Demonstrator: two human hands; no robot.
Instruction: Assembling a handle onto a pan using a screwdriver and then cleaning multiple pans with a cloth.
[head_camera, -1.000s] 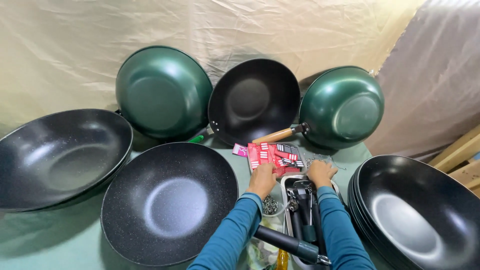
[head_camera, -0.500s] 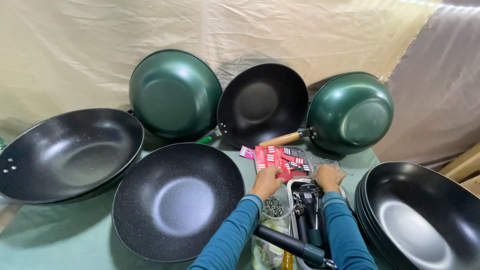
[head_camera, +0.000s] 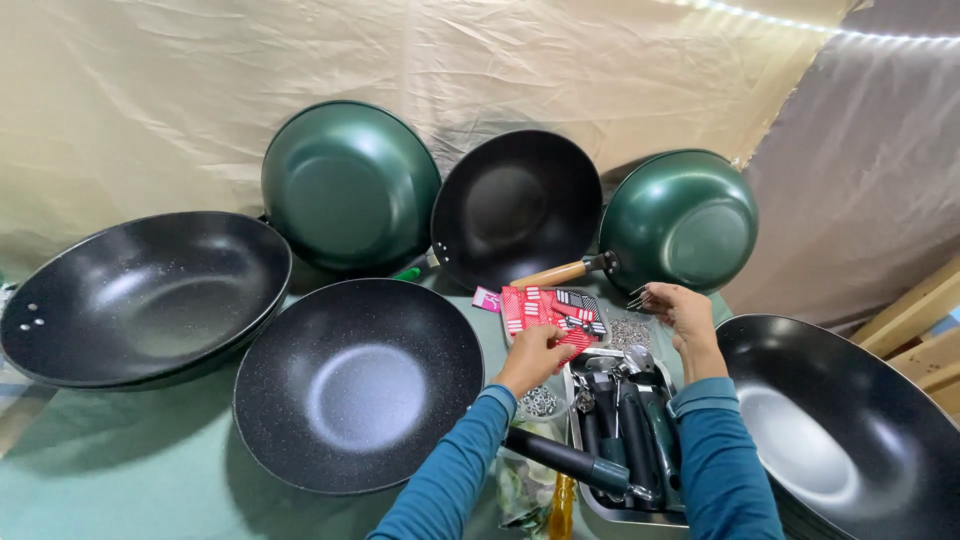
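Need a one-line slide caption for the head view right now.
Left hand on a red packet, right hand holding small fork-like pieces over a utensil tray, ringed by woks.

The left hand (head_camera: 535, 355) grips a red printed packet (head_camera: 545, 312) just above a metal tray (head_camera: 600, 500) of dark-handled utensils on the green desk (head_camera: 130, 480). The right hand (head_camera: 685, 320), right of the packet, pinches small metal forks (head_camera: 637, 297). Left of the tray lies a speckled black wok (head_camera: 360, 385); right of it, stacked black woks (head_camera: 840, 440). Behind the tray, two green woks (head_camera: 350, 185) and a black one lean on the cloth backdrop.
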